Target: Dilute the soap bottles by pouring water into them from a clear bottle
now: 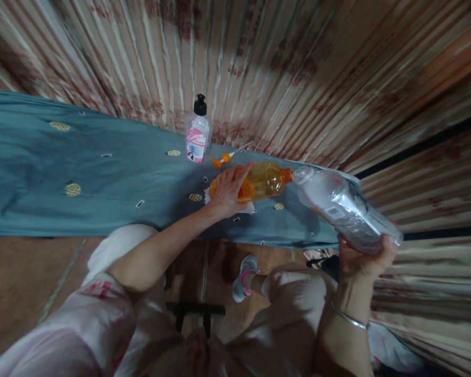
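Note:
My left hand (228, 192) is wrapped round an orange bottle (265, 180), which lies nearly sideways with its open neck pointing right. A large clear bottle (349, 212) is tilted in my right hand (371, 259), held near its base, with its mouth up against the orange bottle's neck. Whether the two mouths touch is hard to tell. An orange pump top (222, 159) lies on the blue cloth behind my left hand. Something white, partly hidden, is under the orange bottle.
A pink-labelled bottle with a black pump (198, 139) stands near the back edge of the cloth-covered table (113, 173). Patterned curtains (235, 68) hang behind and at the right, with dark bars (443, 141) there. Below are my legs and a shoe (244, 280).

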### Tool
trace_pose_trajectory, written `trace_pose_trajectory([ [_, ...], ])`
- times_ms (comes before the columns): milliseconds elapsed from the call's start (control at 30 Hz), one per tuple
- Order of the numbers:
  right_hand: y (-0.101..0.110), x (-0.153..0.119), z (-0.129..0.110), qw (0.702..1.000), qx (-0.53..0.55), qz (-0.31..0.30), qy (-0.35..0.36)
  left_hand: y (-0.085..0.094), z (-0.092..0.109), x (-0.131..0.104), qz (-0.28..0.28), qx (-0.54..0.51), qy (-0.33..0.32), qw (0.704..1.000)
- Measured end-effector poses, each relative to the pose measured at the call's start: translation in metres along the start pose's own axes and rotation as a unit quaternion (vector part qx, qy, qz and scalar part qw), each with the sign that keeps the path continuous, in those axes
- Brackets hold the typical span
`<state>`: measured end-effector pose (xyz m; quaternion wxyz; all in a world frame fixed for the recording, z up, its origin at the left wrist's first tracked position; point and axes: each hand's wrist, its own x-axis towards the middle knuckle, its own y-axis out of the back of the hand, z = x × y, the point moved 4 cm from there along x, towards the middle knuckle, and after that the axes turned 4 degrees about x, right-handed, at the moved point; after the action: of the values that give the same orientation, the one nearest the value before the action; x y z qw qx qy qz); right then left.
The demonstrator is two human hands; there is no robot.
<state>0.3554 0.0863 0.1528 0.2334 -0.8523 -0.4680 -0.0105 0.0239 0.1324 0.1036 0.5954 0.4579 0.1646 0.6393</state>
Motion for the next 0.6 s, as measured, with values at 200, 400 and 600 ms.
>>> trace_pose_trajectory([
  [200,0.0007,-0.0009,0.0011,1.000,0.017,0.003,0.000,-0.0018,-0.0017,-0.0011,0.005,-0.006,0.001,1.000],
  [400,-0.0030,-0.0013,0.0009,1.000,0.023,-0.009,0.002,-0.0003,-0.0004,-0.0015,-0.003,-0.007,0.004,1.000],
  [600,-0.0035,-0.0021,0.0015,1.000,0.015,0.000,-0.002,0.0019,-0.0002,-0.0024,-0.011,-0.015,0.007,1.000],
])
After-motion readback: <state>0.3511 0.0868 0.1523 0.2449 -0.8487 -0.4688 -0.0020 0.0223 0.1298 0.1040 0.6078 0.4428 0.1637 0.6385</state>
